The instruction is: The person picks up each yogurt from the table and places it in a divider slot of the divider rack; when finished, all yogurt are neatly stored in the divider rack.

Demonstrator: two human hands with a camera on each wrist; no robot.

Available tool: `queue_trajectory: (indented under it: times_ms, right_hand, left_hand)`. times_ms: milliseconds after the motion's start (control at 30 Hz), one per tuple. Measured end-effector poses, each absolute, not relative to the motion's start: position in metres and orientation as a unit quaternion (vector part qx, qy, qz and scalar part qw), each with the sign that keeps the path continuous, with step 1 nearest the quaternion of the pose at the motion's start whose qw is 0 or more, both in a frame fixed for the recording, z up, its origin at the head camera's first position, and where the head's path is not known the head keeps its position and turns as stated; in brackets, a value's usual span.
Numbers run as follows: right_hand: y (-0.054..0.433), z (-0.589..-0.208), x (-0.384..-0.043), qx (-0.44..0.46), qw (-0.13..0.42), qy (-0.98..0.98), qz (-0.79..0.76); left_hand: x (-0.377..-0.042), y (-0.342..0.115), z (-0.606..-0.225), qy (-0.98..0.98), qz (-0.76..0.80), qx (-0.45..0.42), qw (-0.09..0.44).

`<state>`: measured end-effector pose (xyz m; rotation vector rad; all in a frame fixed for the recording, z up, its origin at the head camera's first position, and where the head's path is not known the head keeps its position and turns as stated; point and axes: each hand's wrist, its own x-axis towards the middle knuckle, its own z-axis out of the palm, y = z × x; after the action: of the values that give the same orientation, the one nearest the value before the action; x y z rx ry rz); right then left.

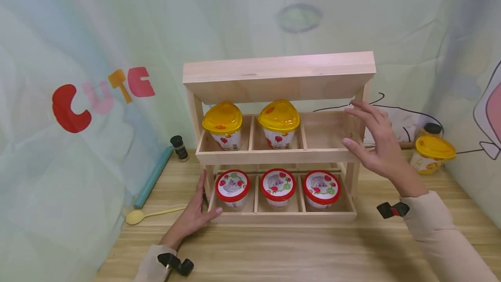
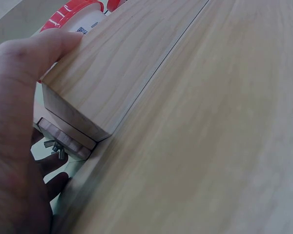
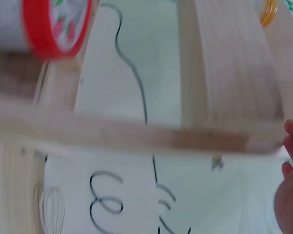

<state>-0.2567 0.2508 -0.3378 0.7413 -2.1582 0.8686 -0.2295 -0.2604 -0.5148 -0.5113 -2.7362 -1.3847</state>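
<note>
A two-tier wooden display rack [image 1: 274,157] with a slanted top board stands on the table. In its upper tray sit two cups with yellow lids [image 1: 222,117], in the left and middle compartments. Three round tubs with red-rimmed lids [image 1: 278,185] fill the lower tray. My left hand [image 1: 193,214] holds the lower left corner, its thumb over the front board [image 2: 122,63] and its fingers along the outer side by a wing nut [image 2: 58,148]. My right hand [image 1: 373,138] is at the upper tray's right end, fingers spread, holding nothing.
On the left lie a yellow spoon [image 1: 137,217] and a teal roll [image 1: 153,177], with a black-capped spice jar [image 1: 179,148] behind. Another yellow-lidded tub [image 1: 432,155] and a dark-capped jar [image 1: 432,129] stand at the right. A whisk [image 3: 52,209] lies near the rack.
</note>
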Motion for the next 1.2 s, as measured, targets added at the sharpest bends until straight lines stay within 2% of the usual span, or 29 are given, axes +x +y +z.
queue_trajectory:
  times_ms: [267,533,767,1200]
  right_hand:
    - [0.288,-0.353,-0.257,0.244,0.377,-0.832,0.326]
    - [0.326,-0.378,-0.263,0.182,0.357,-0.851,0.341]
    - [0.361,-0.39,-0.265,0.127,0.304,-0.882,0.338]
    - [0.441,-0.416,-0.279,0.11,0.266,-0.91,0.299]
  left_hand:
    - [-0.231,-0.261,-0.518,-0.88,-0.444,-0.169,0.016]
    - [-0.231,-0.263,-0.517,-0.882,-0.438,-0.175,0.023]
    - [-0.231,-0.263,-0.518,-0.881,-0.441,-0.172,0.021]
    - [-0.231,-0.262,-0.517,-0.876,-0.446,-0.181,0.026]
